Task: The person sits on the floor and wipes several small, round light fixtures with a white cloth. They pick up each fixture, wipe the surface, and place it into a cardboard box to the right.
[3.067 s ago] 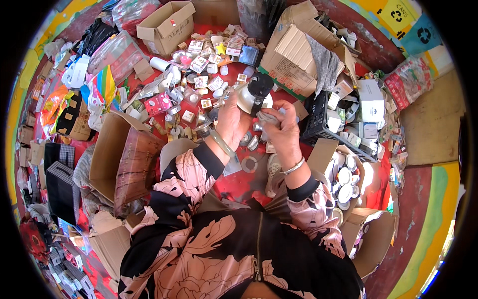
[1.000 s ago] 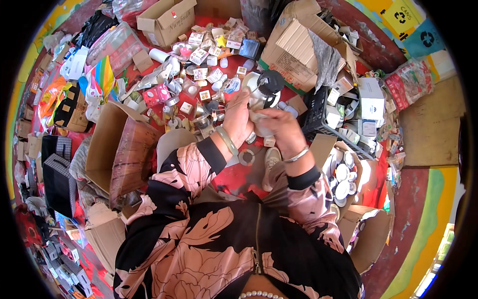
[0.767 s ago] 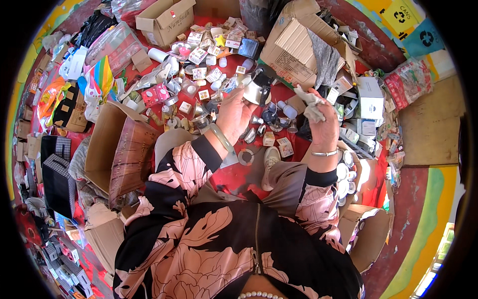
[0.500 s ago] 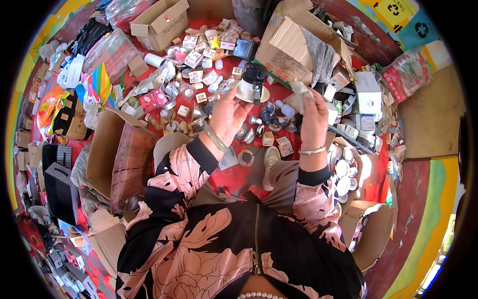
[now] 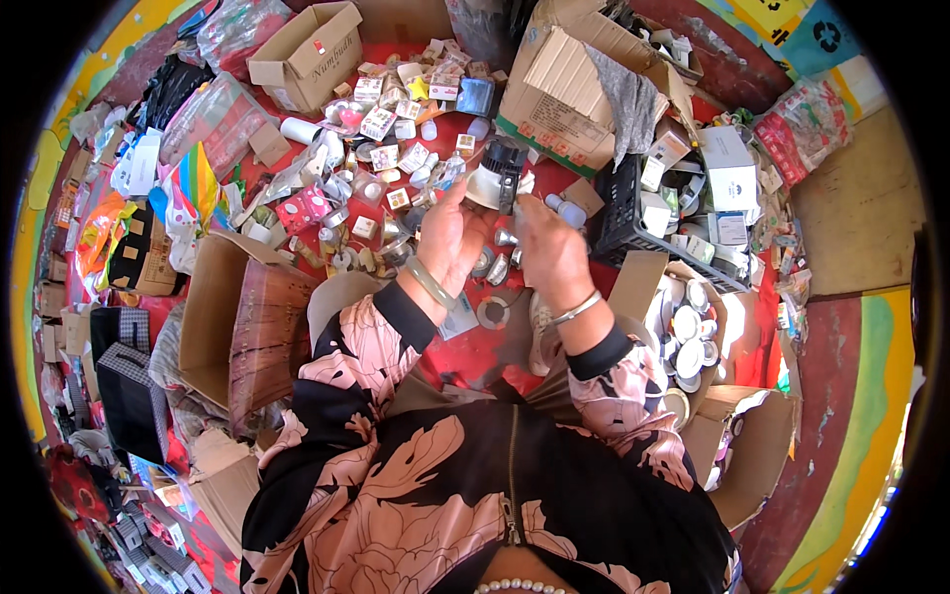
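My left hand (image 5: 452,238) is raised in front of me, its fingers round a spotlight fitting (image 5: 487,184) with a white, cup-shaped rim and a black ribbed body. A black part sticks out on its right side. Close by on the right is my right hand (image 5: 554,247), closed and slightly blurred. Between its fingers a bit of crumpled whitish cloth (image 5: 525,182) shows, right beside the fitting. Whether the cloth touches the fitting I cannot tell. Beneath the hands, several loose lamps (image 5: 498,269) and a pale ring (image 5: 493,313) lie on the red floor covering.
Small boxes and lamps are heaped ahead (image 5: 396,119). At the right stand a black crate (image 5: 633,245) of packaged items and a carton of white round lamps (image 5: 690,342). An open carton (image 5: 262,337) sits at my left, a large one (image 5: 554,99) ahead right.
My right hand has moved left and slightly down, bringing the cloth beside the spotlight fitting. My left hand still holds the fitting in nearly the same place. The view has shifted slightly.
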A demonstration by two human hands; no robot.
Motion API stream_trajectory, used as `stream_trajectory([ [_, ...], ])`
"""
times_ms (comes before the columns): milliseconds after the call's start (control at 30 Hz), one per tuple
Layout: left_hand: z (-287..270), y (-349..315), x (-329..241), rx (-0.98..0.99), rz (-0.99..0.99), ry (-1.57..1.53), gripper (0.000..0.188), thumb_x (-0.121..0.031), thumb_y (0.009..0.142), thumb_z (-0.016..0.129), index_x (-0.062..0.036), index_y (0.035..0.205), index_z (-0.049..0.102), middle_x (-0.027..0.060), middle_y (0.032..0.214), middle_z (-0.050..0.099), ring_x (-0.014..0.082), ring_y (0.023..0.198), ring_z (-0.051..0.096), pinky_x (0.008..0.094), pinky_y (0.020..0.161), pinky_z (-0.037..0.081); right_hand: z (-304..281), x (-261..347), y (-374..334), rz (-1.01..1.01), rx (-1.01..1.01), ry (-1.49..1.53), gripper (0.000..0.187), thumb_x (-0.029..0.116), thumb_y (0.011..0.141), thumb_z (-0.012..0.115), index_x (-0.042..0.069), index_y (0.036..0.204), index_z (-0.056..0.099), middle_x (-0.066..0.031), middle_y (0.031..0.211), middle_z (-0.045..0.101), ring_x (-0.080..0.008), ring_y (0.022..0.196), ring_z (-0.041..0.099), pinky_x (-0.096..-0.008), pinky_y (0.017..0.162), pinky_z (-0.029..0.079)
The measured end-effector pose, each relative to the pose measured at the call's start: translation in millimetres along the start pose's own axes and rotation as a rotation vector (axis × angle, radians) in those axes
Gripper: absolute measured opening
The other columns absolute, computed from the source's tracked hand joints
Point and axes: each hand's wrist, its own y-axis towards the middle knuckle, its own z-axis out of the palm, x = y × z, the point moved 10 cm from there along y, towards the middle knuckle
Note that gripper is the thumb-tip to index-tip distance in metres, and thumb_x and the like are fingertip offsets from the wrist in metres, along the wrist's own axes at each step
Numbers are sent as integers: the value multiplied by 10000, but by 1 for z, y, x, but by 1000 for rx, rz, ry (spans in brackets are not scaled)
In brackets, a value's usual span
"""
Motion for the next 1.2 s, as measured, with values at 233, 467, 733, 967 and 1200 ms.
stream_trajectory([
  [233, 6, -4, 1, -26, 11, 74, 288, -181, 954, 377, -15, 1160, 493, 101, 1100, 560, 213, 998, 550, 387, 884, 454, -66, -21, 2, 90, -478, 311, 258, -5, 711, 619, 70, 958, 615, -123, 905, 589, -307, 812, 581, -352, 705, 486],
  [467, 6, -7, 15, 25, -42, 51, 274, -197, 957, 385, -19, 1128, 502, 92, 1065, 578, 206, 970, 565, 377, 852, 460, -15, 12, 5, -65, -234, 89, 201, -15, 676, 574, 40, 869, 559, -162, 862, 577, -360, 808, 551, -417, 710, 466],
  [733, -1, 6, -17, -12, 66, -7, 276, -177, 944, 439, -10, 1155, 501, 88, 1105, 588, 192, 1011, 570, 335, 849, 476, 53, -23, -15, 151, 520, 396, 207, 177, 738, 616, 6, 853, 599, -160, 738, 622, -290, 646, 609, -375, 603, 476],
  [967, 15, -3, -36, -9, 189, 374, 301, -187, 942, 459, 5, 1171, 486, 102, 1098, 583, 194, 988, 586, 325, 820, 501, -24, -108, -2, 545, -163, 1084, 250, 13, 795, 587, 5, 1045, 594, -23, 886, 623, -101, 741, 584, -222, 691, 466],
  [1200, 11, 0, -31, -15, 310, 799, 237, -243, 933, 490, -33, 865, 577, -23, 680, 510, 45, 606, 435, 224, 519, 358, -65, -30, 12, -48, -226, 399, 515, -21, 755, 575, 43, 1258, 482, -150, 1292, 455, -261, 1158, 487, -324, 929, 428],
])
